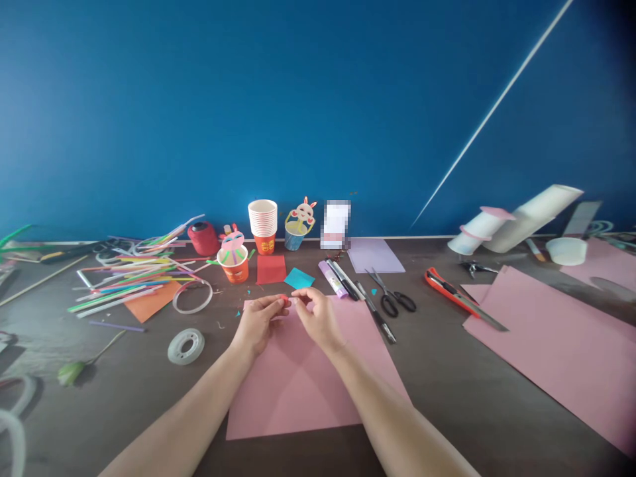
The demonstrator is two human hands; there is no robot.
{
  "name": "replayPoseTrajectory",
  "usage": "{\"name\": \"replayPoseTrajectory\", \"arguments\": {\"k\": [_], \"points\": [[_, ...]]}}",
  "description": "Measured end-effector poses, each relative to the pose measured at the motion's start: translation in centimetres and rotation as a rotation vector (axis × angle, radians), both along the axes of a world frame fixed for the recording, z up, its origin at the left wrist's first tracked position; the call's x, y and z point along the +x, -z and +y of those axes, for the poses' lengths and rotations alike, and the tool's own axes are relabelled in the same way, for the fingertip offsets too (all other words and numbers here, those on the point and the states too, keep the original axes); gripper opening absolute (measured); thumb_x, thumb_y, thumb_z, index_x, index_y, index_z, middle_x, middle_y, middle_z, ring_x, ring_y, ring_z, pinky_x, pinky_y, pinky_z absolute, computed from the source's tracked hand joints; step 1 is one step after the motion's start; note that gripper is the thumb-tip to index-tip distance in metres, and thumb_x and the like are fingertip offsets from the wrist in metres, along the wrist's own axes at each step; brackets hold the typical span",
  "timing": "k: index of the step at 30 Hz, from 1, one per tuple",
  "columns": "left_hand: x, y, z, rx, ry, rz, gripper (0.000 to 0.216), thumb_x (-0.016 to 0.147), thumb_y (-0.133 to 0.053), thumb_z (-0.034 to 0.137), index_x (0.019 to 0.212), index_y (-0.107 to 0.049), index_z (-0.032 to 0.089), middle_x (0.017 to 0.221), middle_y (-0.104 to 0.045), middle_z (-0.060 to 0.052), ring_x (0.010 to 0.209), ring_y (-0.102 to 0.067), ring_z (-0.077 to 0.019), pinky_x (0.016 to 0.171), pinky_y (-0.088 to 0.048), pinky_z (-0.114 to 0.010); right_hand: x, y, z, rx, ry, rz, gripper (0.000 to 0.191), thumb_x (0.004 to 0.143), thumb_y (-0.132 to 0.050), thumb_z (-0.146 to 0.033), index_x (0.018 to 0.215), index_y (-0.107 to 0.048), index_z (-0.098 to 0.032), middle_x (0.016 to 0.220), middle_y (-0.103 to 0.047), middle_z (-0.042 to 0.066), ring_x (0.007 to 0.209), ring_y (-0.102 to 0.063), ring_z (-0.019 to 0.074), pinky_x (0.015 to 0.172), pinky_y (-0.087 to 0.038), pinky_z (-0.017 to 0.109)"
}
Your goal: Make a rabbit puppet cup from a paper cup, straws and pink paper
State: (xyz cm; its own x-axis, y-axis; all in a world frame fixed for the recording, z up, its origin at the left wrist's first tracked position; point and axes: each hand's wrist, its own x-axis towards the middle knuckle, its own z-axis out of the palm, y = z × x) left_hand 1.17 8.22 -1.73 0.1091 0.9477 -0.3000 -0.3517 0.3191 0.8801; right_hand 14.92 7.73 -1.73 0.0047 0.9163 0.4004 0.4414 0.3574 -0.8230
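Over the far part of a pink paper sheet [298, 391], my two hands are close together. My left hand [259, 322] pinches a small red piece [284, 299], perhaps paper, between thumb and fingers. My right hand [318, 318] is closed just beside it, thumb and forefinger near each other; whatever is in them is too small to make out. Beyond the hands lie a red paper square [271, 269] and a blue paper piece [299, 277]. To the right are a purple glue stick [332, 278], pens [380, 318] and black-handled scissors [390, 295].
Stacked paper cups [263, 218] and decorated cups [233, 264] stand along the wall. Pipe cleaners [134, 278], a tape roll [185, 346] and a flower [72, 372] lie left. An orange utility knife [457, 293] rests partly on pink sheets [551, 344] at right.
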Motion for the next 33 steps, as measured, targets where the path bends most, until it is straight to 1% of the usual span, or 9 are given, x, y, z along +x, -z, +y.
{"name": "replayPoseTrajectory", "arguments": {"k": [4, 7, 13, 18, 25, 30, 33], "points": [[0.19, 0.27, -0.13, 0.025, 0.003, 0.027, 0.026, 0.06, -0.072, 0.029, 0.08, -0.068, 0.013, 0.066, -0.065, -0.004, 0.06, -0.058, -0.0122, 0.047, -0.044, -0.02, -0.02, -0.03, 0.14, -0.054, -0.035, 0.068, 0.013, 0.079, -0.049, -0.023, 0.072, -0.058, -0.017, 0.073, -0.064, 0.003, 0.066, -0.058, 0.015, 0.062, -0.045, 0.025], [0.33, 0.39, -0.26, 0.053, 0.012, 0.049, 0.026, 0.061, -0.071, 0.029, 0.081, -0.068, 0.013, 0.064, -0.064, -0.003, 0.061, -0.058, -0.0131, 0.046, -0.044, -0.02, -0.12, -0.29, 0.03, -0.079, -0.043, 0.088, 0.014, 0.077, -0.051, -0.025, 0.069, -0.058, -0.017, 0.07, -0.063, 0.002, 0.064, -0.056, 0.0142, 0.059, -0.043, 0.024], [0.39, 0.21, -0.39, 0.075, 0.021, 0.066, 0.025, 0.062, -0.07, 0.029, 0.08, -0.069, 0.012, 0.062, -0.064, -0.003, 0.059, -0.057, -0.0124, 0.045, -0.044, -0.02, -0.16, -0.6, -0.03, -0.15, -0.033, 0.17, 0.013, 0.073, -0.053, -0.025, 0.064, -0.057, -0.017, 0.065, -0.061, 0.001, 0.062, -0.054, 0.0141, 0.06, -0.042, 0.024], [0.34, 0.06, -0.45, 0.063, 0.024, 0.065, 0.024, 0.063, -0.069, 0.033, 0.075, -0.067, 0.012, 0.064, -0.063, -0.004, 0.055, -0.056, -0.0107, 0.043, -0.044, -0.019, -0.02, -0.41, 0.25, -0.21, -0.042, 0.222, 0.017, 0.074, -0.052, -0.028, 0.063, -0.057, -0.016, 0.06, -0.059, 0.0, 0.055, -0.051, 0.0125, 0.053, -0.04, 0.023], [0.38, -0.02, -0.63, 0.067, 0.016, 0.058, 0.024, 0.063, -0.07, 0.033, 0.07, -0.064, 0.011, 0.07, -0.064, -0.005, 0.056, -0.055, -0.0096, 0.044, -0.045, -0.018, 0.04, -0.28, 0.38, -0.268, -0.096, 0.307, 0.02, 0.075, -0.051, -0.03, 0.063, -0.057, -0.015, 0.059, -0.058, 0.0, 0.056, -0.052, 0.0117, 0.054, -0.041, 0.021], [0.34, 0.05, -0.57, 0.075, 0.032, 0.061, 0.023, 0.065, -0.068, 0.033, 0.068, -0.063, 0.011, 0.059, -0.06, -0.002, 0.049, -0.053, -0.008, 0.043, -0.043, -0.017, -0.08, -0.37, 0.25, -0.274, -0.125, 0.337, 0.017, 0.074, -0.054, -0.03, 0.069, -0.06, -0.015, 0.067, -0.063, 0.003, 0.063, -0.057, 0.0145, 0.059, -0.043, 0.023], [0.35, 0.02, -0.61, 0.083, 0.045, 0.066, 0.023, 0.065, -0.068, 0.033, 0.07, -0.063, 0.011, 0.058, -0.06, -0.001, 0.049, -0.053, -0.0084, 0.044, -0.044, -0.018, -0.13, -0.3, 0.28, -0.279, -0.118, 0.346, 0.014, 0.073, -0.056, -0.028, 0.068, -0.061, -0.015, 0.066, -0.064, 0.002, 0.063, -0.058, 0.015, 0.059, -0.043, 0.024]]}}
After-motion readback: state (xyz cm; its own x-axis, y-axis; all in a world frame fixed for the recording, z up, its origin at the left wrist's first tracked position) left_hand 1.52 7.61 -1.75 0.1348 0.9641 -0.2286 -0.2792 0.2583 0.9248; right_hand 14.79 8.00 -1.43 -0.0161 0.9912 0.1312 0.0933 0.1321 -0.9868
